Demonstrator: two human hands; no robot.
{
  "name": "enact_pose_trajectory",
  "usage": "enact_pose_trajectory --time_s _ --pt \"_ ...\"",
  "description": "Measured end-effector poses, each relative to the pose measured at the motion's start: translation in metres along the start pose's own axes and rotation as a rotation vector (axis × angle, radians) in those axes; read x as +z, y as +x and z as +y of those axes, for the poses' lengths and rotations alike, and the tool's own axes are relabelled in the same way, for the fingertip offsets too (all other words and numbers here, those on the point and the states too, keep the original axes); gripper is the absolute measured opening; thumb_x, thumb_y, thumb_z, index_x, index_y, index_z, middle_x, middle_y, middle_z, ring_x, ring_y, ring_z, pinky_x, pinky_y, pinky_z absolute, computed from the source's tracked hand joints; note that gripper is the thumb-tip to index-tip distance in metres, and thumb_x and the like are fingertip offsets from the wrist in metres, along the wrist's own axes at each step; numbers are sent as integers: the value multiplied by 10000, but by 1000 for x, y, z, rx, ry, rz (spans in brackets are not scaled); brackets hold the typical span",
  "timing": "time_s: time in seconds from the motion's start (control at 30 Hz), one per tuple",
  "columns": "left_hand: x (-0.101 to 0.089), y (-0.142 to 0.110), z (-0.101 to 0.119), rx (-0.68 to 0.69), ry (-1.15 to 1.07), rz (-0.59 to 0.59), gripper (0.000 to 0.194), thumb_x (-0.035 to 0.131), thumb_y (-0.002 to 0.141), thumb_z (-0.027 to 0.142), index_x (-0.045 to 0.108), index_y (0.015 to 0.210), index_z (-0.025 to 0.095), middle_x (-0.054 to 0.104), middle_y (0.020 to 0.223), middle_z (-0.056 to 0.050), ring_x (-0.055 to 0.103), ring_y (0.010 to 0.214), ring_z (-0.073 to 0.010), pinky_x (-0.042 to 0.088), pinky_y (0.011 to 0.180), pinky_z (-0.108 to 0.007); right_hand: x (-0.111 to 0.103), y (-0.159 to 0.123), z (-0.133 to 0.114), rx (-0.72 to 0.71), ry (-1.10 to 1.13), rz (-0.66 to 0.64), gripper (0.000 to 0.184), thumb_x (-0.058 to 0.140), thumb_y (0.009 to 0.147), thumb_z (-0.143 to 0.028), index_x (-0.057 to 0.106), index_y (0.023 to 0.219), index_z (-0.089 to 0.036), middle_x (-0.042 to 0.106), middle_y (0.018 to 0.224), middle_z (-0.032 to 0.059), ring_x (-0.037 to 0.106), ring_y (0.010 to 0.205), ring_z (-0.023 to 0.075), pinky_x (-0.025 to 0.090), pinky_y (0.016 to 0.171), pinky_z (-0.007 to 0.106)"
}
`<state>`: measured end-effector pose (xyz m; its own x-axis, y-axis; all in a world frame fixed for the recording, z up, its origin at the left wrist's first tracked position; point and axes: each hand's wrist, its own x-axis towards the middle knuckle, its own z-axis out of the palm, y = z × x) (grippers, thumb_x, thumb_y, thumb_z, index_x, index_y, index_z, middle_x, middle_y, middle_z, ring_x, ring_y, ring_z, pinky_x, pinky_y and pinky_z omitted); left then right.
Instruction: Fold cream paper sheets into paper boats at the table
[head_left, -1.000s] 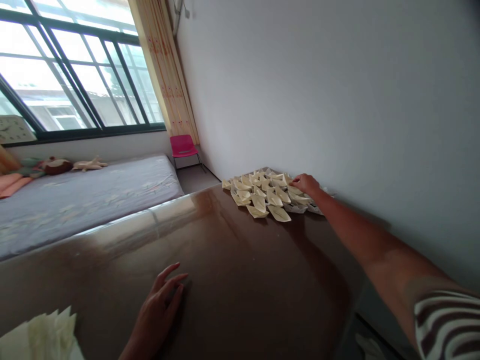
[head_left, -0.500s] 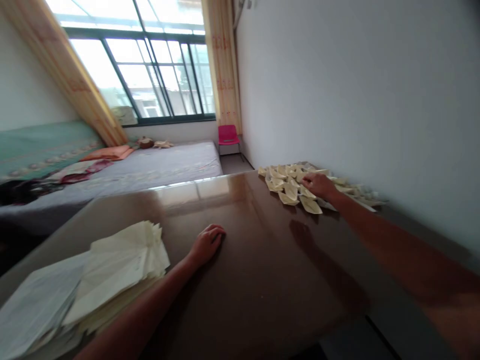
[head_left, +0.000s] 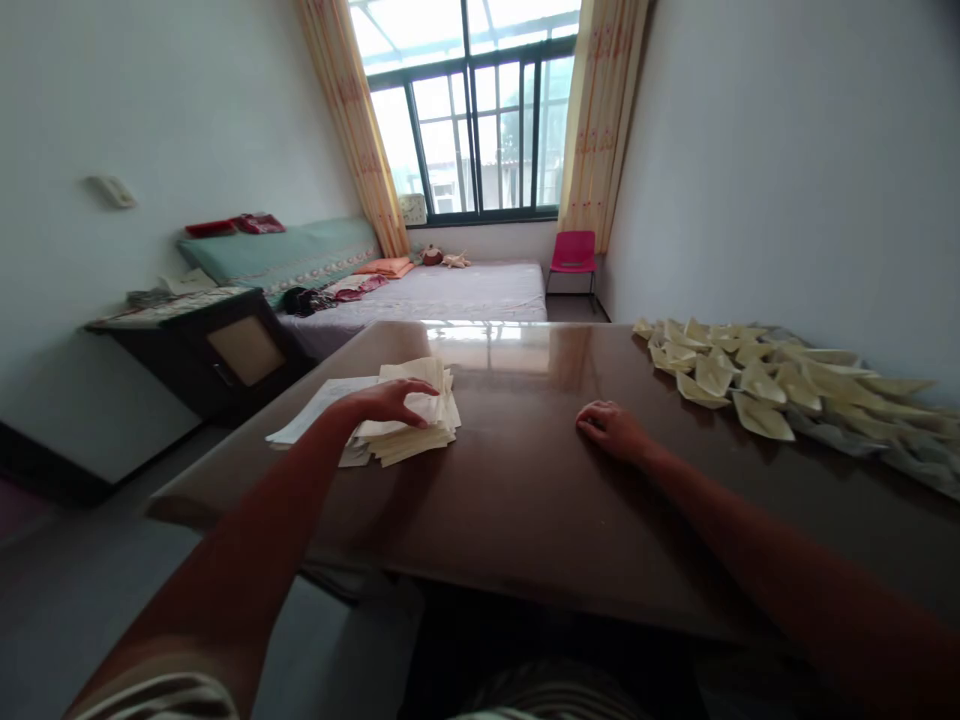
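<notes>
My left hand is over a stack of cream paper sheets on the left of the brown table. Its thumb and fingers are spread apart, with nothing held between them; whether the fingertips touch the top sheet I cannot tell. My right hand rests on the glossy tabletop, fingers curled in and holding nothing that shows. To its right lies a spread of folded paper boats, several of them overlapping along the wall side.
White printed sheets lie beside the cream stack. Past the brown table stand a bed and a pink chair below the window. A dark cabinet is at the left, and a wall borders the right side.
My view has turned left. My right hand has come away from the folded paper boats to the middle of the table. My left hand has moved from the tabletop to the paper stack and opened.
</notes>
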<state>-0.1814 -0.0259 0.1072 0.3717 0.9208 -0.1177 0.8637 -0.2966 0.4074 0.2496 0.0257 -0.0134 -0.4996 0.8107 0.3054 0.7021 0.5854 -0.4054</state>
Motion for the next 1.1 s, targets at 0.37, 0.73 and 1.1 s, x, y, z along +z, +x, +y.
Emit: enact_pose_trajectory --time_s 0.37,0.73,1.1 --pt "-2 -10 -28 -61 4 -118 653 670 680 561 610 1241 233 622 1272 -14 551 1134 -244 355 1000 -264 4 -6 13 -7 124 22 220 521 860 -324 699 908 -205 681 995 61 602 947 214 446 891 344" --pt "6 -28 -37 -118 -134 -26 658 613 704 634 636 1218 224 657 1219 -33 595 1086 -255 422 952 -284 5 -6 13 14 184 40 229 535 837 -344 713 887 -208 690 977 60 606 949 223 439 901 359" --pt "43 -7 48 -16 225 525 427 374 938 479 660 1078 194 717 1003 -57 657 898 -230 469 773 -285 -13 -1 2 131 274 50 391 449 894 -443 675 1030 -154 709 950 94 646 854 212 511 793 364"
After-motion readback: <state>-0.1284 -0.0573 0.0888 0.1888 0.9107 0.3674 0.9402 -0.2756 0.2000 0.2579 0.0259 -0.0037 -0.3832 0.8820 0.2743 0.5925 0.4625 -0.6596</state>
